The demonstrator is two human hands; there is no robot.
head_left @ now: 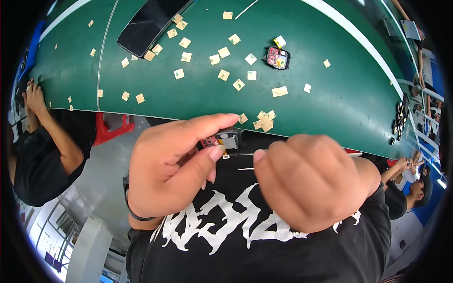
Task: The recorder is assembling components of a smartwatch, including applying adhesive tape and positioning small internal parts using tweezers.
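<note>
My left hand [177, 165] grips a small black electronic device case [239, 140], its open side showing a red circuit board and a grey block. The thumb presses at the case's lower edge, beside a small pale connector [226, 156]. Just to the right, my right hand [306, 181] is closed around thin metal tweezers [245, 154]; their two slim tips point left, a little apart, towards the case. The upper tip lies close to the connector; whether they touch, I cannot tell. My right fingers hide the middle of the tweezers.
On the green table [349, 108] lie many small beige paper squares [224, 74], some in a little pile [265, 121] near the edge. Farther back are a second opened device case [277, 57] and a black smartphone [151, 26]. Co-workers [52, 146] sit at both sides, near a red stool [113, 128].
</note>
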